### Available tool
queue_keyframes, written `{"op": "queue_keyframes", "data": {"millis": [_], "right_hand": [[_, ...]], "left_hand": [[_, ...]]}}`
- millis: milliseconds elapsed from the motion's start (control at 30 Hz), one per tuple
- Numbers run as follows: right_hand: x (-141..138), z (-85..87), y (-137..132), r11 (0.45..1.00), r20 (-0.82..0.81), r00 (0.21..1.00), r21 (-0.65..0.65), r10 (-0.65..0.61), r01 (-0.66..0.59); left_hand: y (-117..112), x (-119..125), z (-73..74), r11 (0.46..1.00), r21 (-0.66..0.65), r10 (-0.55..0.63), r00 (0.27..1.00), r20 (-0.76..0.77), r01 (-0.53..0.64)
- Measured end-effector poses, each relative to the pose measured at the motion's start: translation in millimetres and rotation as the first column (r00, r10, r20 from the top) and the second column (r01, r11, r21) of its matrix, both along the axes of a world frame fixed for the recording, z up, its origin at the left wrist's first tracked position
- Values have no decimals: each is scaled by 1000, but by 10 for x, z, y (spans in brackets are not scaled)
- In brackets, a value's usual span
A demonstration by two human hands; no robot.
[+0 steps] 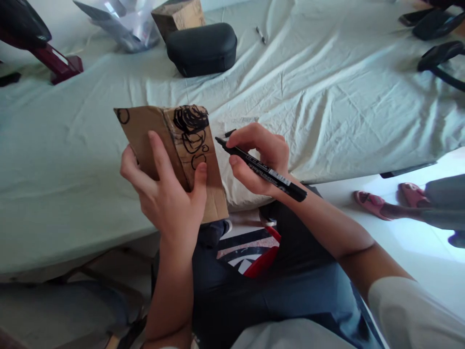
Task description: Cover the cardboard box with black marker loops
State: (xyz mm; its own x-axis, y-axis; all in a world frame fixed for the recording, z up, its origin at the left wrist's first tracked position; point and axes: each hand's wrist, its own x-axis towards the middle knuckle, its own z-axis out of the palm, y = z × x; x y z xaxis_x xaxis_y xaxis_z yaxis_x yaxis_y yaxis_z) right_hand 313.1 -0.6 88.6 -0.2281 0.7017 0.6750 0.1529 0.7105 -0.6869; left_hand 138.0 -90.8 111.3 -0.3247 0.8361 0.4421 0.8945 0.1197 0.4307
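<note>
My left hand grips a small cardboard box near the table's front edge, fingers spread over its top and the thumb on its near face. Black scribbles and loops mark that face, and a small circle is drawn at the far left corner. Between the thumb and fingers of my right hand is a black marker. Its uncapped tip points at the box from the right, a little apart from it. Behind the right fingers a small black piece, perhaps the marker's cap, lies on the cloth.
A pale wrinkled cloth covers the table. At the back are a black zip case, another cardboard box, a clear plastic bag, a pen and a dark red handheld device. Another person's feet show at right.
</note>
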Motion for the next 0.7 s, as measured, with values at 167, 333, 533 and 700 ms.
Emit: {"op": "queue_keyframes", "data": {"millis": [167, 333, 533, 700], "right_hand": [[-35, 25, 8, 962, -181, 981, 274, 66, -14], [15, 24, -14, 957, -175, 984, 277, -33, 81], [127, 81, -102, 987, -143, 986, 120, -86, 104], [160, 98, -82, 991, -125, 987, 82, -100, 110]], "left_hand": [[-28, 69, -37, 995, 78, -62, 995, -81, 68], [-75, 206, -39, 984, 125, -107, 983, -152, 126], [-142, 296, 15, 990, 64, -115, 981, -159, 127], [-131, 272, 23, 990, 54, -118, 978, -170, 128]]}}
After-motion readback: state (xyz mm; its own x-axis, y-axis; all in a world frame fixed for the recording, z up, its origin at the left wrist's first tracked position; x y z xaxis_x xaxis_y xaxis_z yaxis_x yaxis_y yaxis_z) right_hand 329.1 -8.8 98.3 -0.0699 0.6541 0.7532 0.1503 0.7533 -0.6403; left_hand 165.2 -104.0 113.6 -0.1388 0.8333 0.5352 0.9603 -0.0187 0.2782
